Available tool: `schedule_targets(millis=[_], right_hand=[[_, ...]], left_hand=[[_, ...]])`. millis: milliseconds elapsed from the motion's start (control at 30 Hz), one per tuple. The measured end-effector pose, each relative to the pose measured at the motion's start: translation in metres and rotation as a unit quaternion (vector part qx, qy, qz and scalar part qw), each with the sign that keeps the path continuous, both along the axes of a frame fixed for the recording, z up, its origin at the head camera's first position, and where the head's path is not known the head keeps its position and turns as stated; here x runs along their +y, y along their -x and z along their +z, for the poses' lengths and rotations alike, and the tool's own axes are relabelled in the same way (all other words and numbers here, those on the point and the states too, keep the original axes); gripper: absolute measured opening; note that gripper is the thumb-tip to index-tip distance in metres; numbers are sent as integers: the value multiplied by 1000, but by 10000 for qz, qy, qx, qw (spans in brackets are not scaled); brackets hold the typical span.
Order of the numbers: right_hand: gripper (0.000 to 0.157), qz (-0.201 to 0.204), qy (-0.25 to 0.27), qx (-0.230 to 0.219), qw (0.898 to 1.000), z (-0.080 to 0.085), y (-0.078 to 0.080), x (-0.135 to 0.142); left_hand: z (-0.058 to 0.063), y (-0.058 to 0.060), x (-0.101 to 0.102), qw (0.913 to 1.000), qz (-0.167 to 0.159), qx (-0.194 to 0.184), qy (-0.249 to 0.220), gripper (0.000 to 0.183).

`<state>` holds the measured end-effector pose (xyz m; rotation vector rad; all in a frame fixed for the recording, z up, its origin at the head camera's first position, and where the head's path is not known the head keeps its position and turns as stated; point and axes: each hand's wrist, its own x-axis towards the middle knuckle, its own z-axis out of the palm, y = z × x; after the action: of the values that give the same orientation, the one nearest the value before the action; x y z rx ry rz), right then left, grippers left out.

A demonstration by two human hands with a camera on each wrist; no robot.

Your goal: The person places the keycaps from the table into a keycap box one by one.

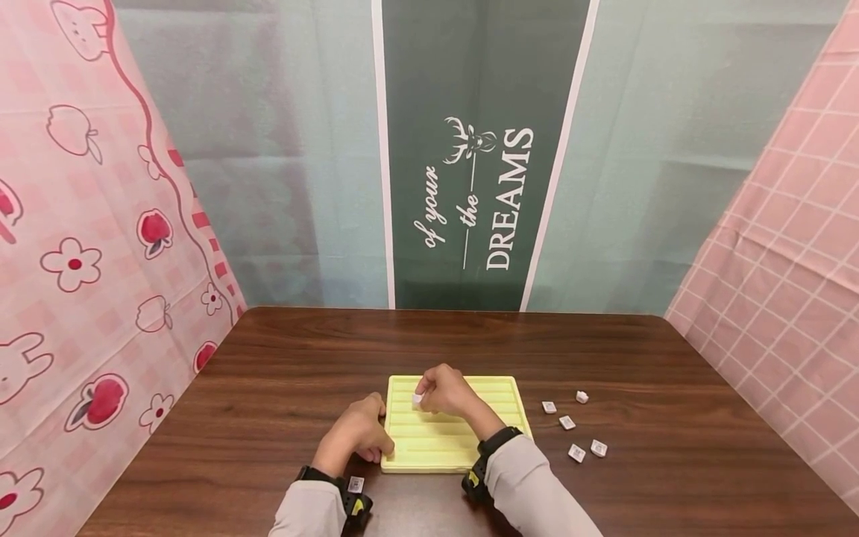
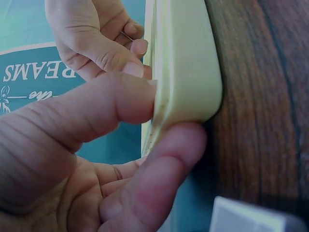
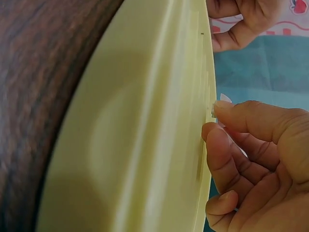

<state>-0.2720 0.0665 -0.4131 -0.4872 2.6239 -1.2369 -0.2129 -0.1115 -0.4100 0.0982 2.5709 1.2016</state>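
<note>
A pale yellow tray [image 1: 436, 446] with long ridges and grooves lies on the table. My left hand [image 1: 361, 426] grips its left edge near the front corner, thumb on the rim and a finger against the side, as the left wrist view shows on the tray wall [image 2: 193, 63]. Over the tray's far left part, my right hand [image 1: 446, 391] pinches a small white tile [image 1: 417, 399] between thumb and fingers. The right wrist view has that tile [image 3: 213, 110] mostly covered by the fingertips, right at the tray's surface.
Several small white tiles with dark printing, one of them a tile [image 1: 576, 453] near the front, lie scattered right of the tray. Another tile [image 1: 356, 485] sits by the left wrist. The brown wooden table [image 1: 268, 373] ends at a hanging curtain [image 1: 322, 186].
</note>
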Motion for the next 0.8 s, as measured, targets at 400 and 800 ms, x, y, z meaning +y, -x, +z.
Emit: schedule_targets(millis=[400, 800], right_hand=[[14, 151, -134, 316, 9993, -3, 1, -11], [16, 125, -435, 433, 9980, -4, 0, -22]], left_hand=[[0, 2, 0, 9998, 103, -132, 69, 42], [0, 2, 0, 9998, 79, -150, 69, 42]])
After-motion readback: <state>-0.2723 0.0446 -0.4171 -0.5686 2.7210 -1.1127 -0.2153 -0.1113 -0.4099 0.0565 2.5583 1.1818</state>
